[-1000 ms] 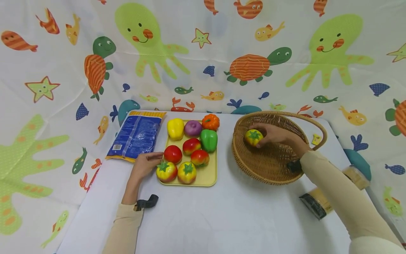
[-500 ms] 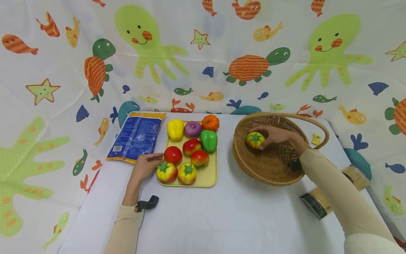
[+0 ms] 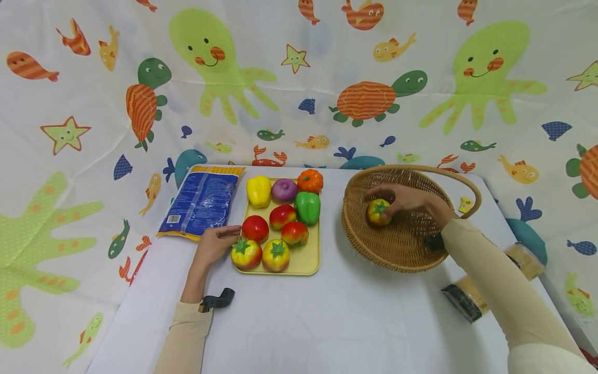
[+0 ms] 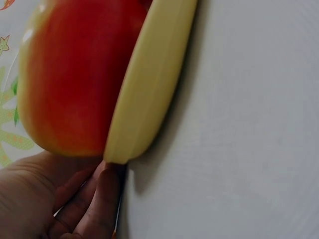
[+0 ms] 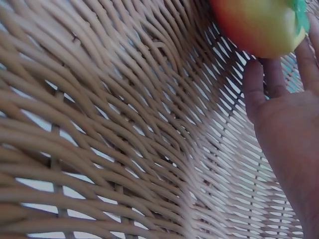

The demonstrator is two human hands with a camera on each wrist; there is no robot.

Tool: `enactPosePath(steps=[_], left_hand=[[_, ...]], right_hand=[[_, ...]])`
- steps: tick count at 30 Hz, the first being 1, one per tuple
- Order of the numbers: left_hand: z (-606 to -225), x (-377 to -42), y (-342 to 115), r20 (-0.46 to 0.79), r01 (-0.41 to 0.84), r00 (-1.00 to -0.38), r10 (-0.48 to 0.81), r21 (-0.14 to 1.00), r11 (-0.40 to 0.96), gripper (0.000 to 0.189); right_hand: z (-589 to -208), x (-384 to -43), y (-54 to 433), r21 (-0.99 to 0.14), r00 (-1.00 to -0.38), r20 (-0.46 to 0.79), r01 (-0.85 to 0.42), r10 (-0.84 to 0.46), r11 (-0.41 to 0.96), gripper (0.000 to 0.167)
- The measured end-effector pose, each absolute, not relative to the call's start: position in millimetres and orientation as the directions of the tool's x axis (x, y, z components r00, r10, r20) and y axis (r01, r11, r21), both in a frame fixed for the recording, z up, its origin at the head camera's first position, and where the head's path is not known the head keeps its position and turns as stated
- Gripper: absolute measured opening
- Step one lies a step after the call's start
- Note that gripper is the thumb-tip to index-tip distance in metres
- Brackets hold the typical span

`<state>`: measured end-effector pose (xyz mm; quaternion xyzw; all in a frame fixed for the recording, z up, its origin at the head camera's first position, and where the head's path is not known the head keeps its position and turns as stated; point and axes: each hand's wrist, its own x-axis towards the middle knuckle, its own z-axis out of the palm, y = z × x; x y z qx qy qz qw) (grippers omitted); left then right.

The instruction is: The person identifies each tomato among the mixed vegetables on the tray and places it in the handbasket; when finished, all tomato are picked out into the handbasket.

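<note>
In the head view, my right hand [image 3: 411,199] reaches into the wicker basket [image 3: 359,244]. Its fingers are spread around a yellow-and-red toy fruit with a green leafy cap [image 3: 376,217], which sits low against the basket's left inside; a gap shows between the fruit and the far fingers. The right wrist view shows fairly straight fingers [image 5: 255,84] beside this fruit. My left hand [image 3: 213,249] rests at the left edge of a yellow tray [image 3: 303,264], its fingertips against the rim. Close to it lies another leafy-capped toy fruit [image 3: 246,255]; the left wrist view shows fingers [image 4: 107,191] by the rim.
On the tray also lie a red toy tomato [image 3: 255,228], yellow pepper [image 3: 258,191], purple onion [image 3: 284,191], orange pumpkin [image 3: 310,181], green pepper [image 3: 307,208] and other toy fruit. A blue packet [image 3: 203,201] lies left; a clear-and-tan package [image 3: 469,298] lies right, under my sleeve.
The toy fruit in the basket has come down towards me and away from my far fingers, which are now spread wider. My left hand stays at the tray's edge.
</note>
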<state>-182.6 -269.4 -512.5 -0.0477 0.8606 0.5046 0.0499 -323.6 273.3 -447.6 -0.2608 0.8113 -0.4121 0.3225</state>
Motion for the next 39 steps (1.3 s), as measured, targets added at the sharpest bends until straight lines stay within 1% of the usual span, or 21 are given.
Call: enactPosePath(steps=[3,8,13,18,23,25,31,35,39], left_hand=[[-512,-183,-269,-0.135,-0.135,-0.99,-0.036,0.861,0.49,0.033],[-513,-183,-270,-0.14,-0.142,-0.989,-0.04,0.859,0.492,0.033],[-515,-183,-271,-0.15,-0.153,-0.988,-0.044,0.862,0.484,0.033],[-514,-182,-271,-0.152,-0.154,-0.987,-0.042,0.862,0.482,0.033],[-513,-183,-271,-0.149,-0.15,-0.988,-0.041,0.864,0.482,0.033],[-513,-183,-270,-0.142,-0.145,-0.989,-0.042,0.866,0.478,0.033],[-511,-183,-269,-0.139,-0.141,-0.989,-0.042,0.866,0.48,0.033],[-511,-183,-269,-0.145,-0.144,-0.989,-0.035,0.866,0.478,0.033],[-511,-183,-269,-0.142,-0.139,-0.989,-0.03,0.867,0.478,0.033]], right_hand=[[-446,-324,273,-0.832,-0.674,-0.292,-0.171,-0.679,0.527,0.076],[-443,-325,273,-0.845,-0.684,-0.256,-0.185,-0.683,0.501,0.074],[-434,-325,271,-0.853,-0.716,-0.208,-0.2,-0.667,0.481,0.071],[-415,-316,265,-0.901,-0.718,-0.144,-0.189,-0.681,0.39,0.07],[-389,-291,256,-0.921,-0.772,-0.105,-0.161,-0.626,0.354,0.068],[-380,-279,253,-0.938,-0.78,-0.072,-0.159,-0.622,0.309,0.067],[-363,-245,243,-0.95,-0.755,0.119,-0.275,-0.645,0.146,0.066],[-360,-221,236,-0.953,-0.76,0.199,-0.297,-0.618,0.058,0.066],[-358,-196,217,-0.944,-0.738,0.261,-0.33,-0.622,-0.004,0.067]])
